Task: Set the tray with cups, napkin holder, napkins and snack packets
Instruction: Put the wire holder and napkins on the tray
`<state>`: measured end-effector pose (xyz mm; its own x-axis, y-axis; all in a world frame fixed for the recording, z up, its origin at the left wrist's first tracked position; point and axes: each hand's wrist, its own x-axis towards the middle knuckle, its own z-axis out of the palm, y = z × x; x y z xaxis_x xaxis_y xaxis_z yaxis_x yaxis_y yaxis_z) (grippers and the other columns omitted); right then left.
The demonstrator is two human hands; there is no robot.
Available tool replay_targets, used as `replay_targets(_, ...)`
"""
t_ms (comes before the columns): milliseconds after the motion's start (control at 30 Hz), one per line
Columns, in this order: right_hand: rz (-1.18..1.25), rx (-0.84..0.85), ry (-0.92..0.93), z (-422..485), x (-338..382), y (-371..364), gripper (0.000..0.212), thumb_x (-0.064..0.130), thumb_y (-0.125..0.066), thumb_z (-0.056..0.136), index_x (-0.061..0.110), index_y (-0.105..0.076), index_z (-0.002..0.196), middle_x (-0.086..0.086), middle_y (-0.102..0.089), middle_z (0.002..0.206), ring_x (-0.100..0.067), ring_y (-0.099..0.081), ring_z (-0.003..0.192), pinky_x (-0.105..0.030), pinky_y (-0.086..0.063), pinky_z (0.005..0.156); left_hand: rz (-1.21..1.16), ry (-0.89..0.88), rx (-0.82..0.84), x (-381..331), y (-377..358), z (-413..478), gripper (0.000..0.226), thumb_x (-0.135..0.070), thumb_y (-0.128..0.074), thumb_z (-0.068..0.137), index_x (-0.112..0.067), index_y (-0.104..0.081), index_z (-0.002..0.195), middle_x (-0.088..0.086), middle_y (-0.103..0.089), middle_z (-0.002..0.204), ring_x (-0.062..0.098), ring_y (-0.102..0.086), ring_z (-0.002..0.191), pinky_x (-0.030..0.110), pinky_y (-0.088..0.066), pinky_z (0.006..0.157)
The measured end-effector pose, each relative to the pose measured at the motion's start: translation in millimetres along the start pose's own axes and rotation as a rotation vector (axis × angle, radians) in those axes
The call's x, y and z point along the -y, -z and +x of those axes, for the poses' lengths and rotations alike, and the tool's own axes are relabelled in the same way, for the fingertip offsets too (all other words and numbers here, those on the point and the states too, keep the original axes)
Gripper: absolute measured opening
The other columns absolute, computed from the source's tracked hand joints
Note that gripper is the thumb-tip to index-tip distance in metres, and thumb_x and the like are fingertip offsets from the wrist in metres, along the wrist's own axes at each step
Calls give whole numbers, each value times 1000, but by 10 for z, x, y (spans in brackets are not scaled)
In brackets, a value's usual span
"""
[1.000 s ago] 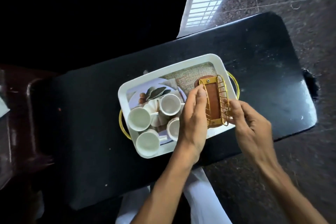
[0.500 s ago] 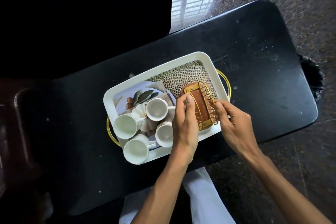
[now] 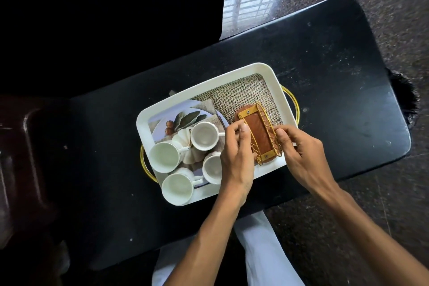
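A white tray (image 3: 210,81) with gold handles lies on a black table (image 3: 325,72). Several white cups sit in the tray's left half, among them one (image 3: 164,157) at the left and one (image 3: 204,136) near the middle. The napkin holder (image 3: 260,134), gold wire on a brown wooden base, stands in the tray's right half on the burlap-print floor. My left hand (image 3: 236,158) grips its left wire side with thumb and fingers. My right hand (image 3: 301,153) pinches its right wire side. No napkins or snack packets are in view.
The tray's far right part (image 3: 243,93) is bare. A dark brown piece of furniture (image 3: 21,158) stands left of the table. Speckled stone floor (image 3: 371,227) lies around, and white-clad legs (image 3: 262,246) show under the table's near edge.
The holder has stayed in the tray's right half with both hands on its sides. The camera shifted, so the tray sits differently in the view.
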<state>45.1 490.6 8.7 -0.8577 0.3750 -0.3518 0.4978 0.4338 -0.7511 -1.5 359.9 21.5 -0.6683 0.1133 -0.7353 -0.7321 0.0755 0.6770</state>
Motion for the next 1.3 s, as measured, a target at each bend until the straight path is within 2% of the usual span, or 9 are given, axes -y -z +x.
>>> replay_targets(167,-199,-74,51,-20,88,-3,24,30,-49,102,21,-67,115,8,-70,104,-7,-64,93,-30,-55,82,104,-100,-1,-41,114,-45,31,-51,-41,100,-37,-60,120,-4,-66,127,17,-62,121,48,-49,108)
replay_targets(267,-335,-152,187,-75,238,-47,27,27,-53,101,14,-62,123,-2,-66,120,-18,-55,112,-21,-41,97,313,-321,-27,-119,301,-148,37,-43,-42,101,-26,-59,129,-6,-66,128,7,-61,120,35,-50,105)
replay_targets(333,-374,-157,272,-110,394,-129,33,25,-55,100,8,-60,128,-8,-61,129,-20,-51,122,-19,-35,105,546,-476,-46,-168,504,-205,42,-41,-41,101,-24,-56,137,-3,-58,143,10,-50,136,31,-42,113)
replay_targets(400,-429,-123,336,-149,575,-273,41,27,-55,100,4,-55,134,-12,-54,139,-24,-45,133,-32,-36,114,805,-594,-60,-209,763,-213,48,-39,-42,102,-21,-51,146,3,-42,159,18,-33,151,36,-31,122)
replay_targets(500,-554,-9,328,-210,868,-596,59,41,-50,100,6,-42,147,-15,-36,156,-30,-24,150,-47,-25,121,1102,-708,-134,-223,1253,-191,53,-41,-37,103,-17,-47,150,11,-32,165,30,-22,155,53,-25,124)
replay_targets(567,-652,56,328,-240,1064,-860,73,55,-41,99,9,-28,154,-15,-20,164,-30,-9,154,-48,-16,124,1203,-689,-191,-225,1622,-184,57,-44,-34,103,-18,-43,153,13,-27,166,33,-18,156,57,-22,124)
replay_targets(700,-722,156,379,-320,1455,-1486,86,70,-25,93,17,-10,159,-10,3,167,-29,9,154,-54,-15,123,1307,-600,-288,-230,2423,-188,59,-49,-33,103,-23,-35,156,12,-19,169,32,-10,158,58,-14,126)
replay_targets(1067,-752,255,607,-418,2584,-3244,89,72,-28,92,17,-8,159,-11,1,167,-30,9,154,-58,-13,122,1357,-462,-597,-382,4734,-193,56,-45,-40,104,-19,-40,154,15,-28,166,36,-22,154,59,-24,121)
replay_targets(1300,-806,347,663,-335,3079,-4184,87,70,-27,95,18,0,159,-10,8,167,-29,14,153,-57,-8,123,1361,-400,-558,-366,5613,64,55,-44,-39,105,-18,-39,154,17,-31,164,38,-21,154,62,-22,121)
